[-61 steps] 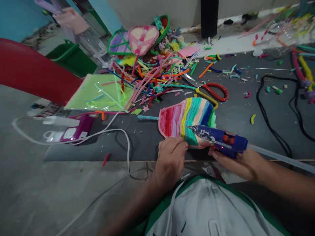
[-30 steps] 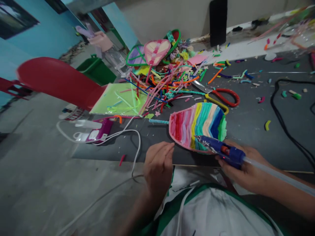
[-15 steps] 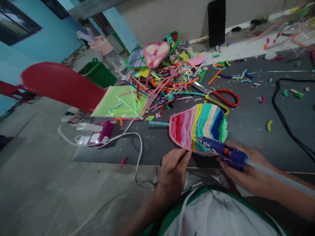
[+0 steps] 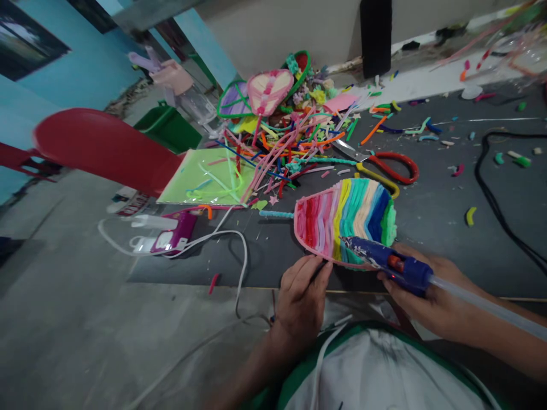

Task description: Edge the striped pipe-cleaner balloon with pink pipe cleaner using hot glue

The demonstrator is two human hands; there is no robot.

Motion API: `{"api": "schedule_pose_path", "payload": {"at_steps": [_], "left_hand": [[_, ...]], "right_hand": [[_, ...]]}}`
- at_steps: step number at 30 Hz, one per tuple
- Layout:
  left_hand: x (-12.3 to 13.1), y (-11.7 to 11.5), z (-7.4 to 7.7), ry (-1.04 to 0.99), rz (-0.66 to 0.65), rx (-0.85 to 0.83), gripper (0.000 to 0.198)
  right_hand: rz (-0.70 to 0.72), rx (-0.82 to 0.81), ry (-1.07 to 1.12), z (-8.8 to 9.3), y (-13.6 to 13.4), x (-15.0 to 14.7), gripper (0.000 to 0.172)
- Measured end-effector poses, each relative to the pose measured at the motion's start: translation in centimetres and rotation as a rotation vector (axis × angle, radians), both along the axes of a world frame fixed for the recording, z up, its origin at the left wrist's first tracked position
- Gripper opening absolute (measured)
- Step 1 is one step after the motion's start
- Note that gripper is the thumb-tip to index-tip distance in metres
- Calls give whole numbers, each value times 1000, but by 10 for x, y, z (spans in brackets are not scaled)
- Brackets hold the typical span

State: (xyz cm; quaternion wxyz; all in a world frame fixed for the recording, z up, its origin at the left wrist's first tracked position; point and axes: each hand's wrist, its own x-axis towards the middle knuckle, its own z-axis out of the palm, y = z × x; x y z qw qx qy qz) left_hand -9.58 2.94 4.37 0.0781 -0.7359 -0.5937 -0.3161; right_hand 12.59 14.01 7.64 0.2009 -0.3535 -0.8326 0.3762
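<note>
A rainbow-striped pipe-cleaner craft piece (image 4: 329, 219) with a pink border lies flat at the table's front edge. From its narrow left end sticks a light blue pipe-cleaner stem (image 4: 277, 214). My left hand (image 4: 301, 293) pinches the pink border at the near side; a dark patch between its thumb and finger is unclear. My right hand (image 4: 421, 290) is wrapped round a blue hot glue gun (image 4: 395, 265), a long clear glue stick (image 4: 482, 307) trailing from its back. The gun's tip hovers over or touches the yellow and teal stripes; I cannot tell which.
Beyond the piece lie scissors (image 4: 393, 168) and a heap of loose pipe cleaners (image 4: 286, 145). Finished-looking heart shapes (image 4: 269, 93) rest behind them. A white cable (image 4: 244, 256) hangs over the front edge near a purple box (image 4: 182, 230). A black cord (image 4: 482, 171) curves at right.
Almost nothing differs. The view has shifted very slightly; both hands, the glue gun and the striped piece keep their places.
</note>
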Motion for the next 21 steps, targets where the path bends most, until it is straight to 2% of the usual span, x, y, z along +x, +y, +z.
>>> {"api": "schedule_pose_path", "payload": {"at_steps": [5,8,16,21], "left_hand": [[1,3,2,48,18,-73,48],[1,3,2,76,25,-100,48],[1,-2,3,77,105,-81,46],[2,-3,2,59,108,-63,47]], "right_hand": [[-10,-19,-14,-1,-1,1,31],[-4,-21,-20,0,0,0,29],[3,-2,-35,3,1,-1,24],[27,6,-29,5,2,-2,19]]}}
